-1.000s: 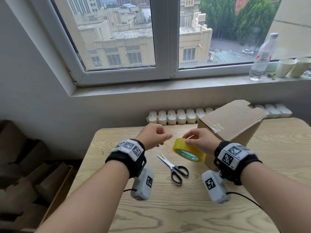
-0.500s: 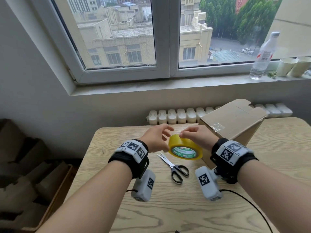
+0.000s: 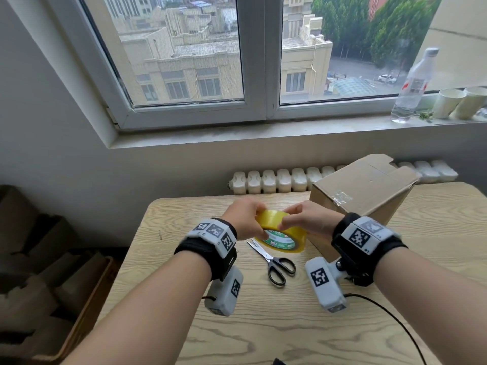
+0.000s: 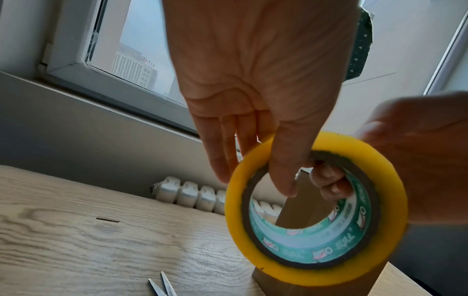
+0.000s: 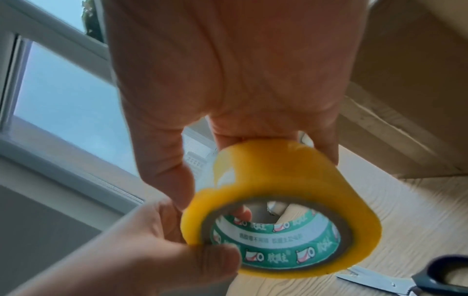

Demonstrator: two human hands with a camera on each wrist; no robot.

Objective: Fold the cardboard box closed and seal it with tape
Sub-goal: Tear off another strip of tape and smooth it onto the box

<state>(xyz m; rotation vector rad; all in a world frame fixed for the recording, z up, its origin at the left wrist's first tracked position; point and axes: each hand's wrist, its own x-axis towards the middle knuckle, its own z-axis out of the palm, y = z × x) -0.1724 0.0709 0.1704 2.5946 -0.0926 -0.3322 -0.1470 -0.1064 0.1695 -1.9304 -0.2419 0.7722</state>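
We see the left hand [image 3: 246, 219] at the centre of the head view, gripping the tape [image 3: 283, 234] from the left: in the left wrist view its thumb [image 4: 283, 164] hooks down through the roll's core while its fingers [image 4: 222, 148] lie long against the outer yellow band. The right hand [image 3: 305, 219] meets it from the right, fingers curled over the top of the roll; in the left wrist view some of its fingertips [image 4: 329, 184] show inside the green-printed core. So both hands clasp the one roll, held in the air just above the table [image 3: 263, 325] and tilted so that its open core faces the camera. In the right wrist view the tape [image 5: 283, 212] fills the lower middle of the frame, with the left hand [image 5: 152, 250] pinching its lower left edge. We cannot tell whether a free end of tape is lifted.

Just below the roll, the scissors [image 3: 274, 262] lie flat on the table, blades pointing to the upper left, black handles to the lower right. Right of the hands the box [image 3: 369, 191] stands on the table, tipped so that one corner rises toward the upper right; a patch of old clear tape shows on its upper face.

Further out, along the upper right edge, a bottle [image 3: 413, 85] and two cups [image 3: 461, 102] stand on the sill [image 3: 237, 133]. A radiator [image 3: 276, 180] runs behind the table.
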